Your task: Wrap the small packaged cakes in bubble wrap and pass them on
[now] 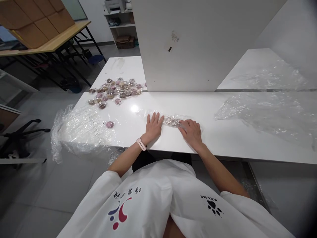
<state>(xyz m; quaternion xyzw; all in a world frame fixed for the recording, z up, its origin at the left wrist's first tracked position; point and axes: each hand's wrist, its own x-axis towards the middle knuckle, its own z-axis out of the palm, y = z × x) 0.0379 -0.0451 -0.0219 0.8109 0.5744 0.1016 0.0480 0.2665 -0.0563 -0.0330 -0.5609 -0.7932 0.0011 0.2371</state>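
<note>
A clear plastic-wrapped bundle (172,121) lies lengthwise on the white table in front of me, with small brownish round items showing through the film. My left hand (153,128) lies flat over the left part of the film, fingers spread. At the bundle's right end, my right hand (192,133) has its fingers curled over the wrap and the thumb on the near side. To the left, a single pink wrapped piece (110,124) sits apart. Behind it spreads a pile of small wrapped round pieces (112,92) in pink, brown and cream.
Bubble wrap (81,127) hangs over the table's (237,138) front left edge. More clear film (267,112) covers the right side. An upright white panel (193,49) stands behind my hands. Beyond the left end are a wooden-topped table (59,37) with cardboard boxes (39,21) and a blue stool (95,59).
</note>
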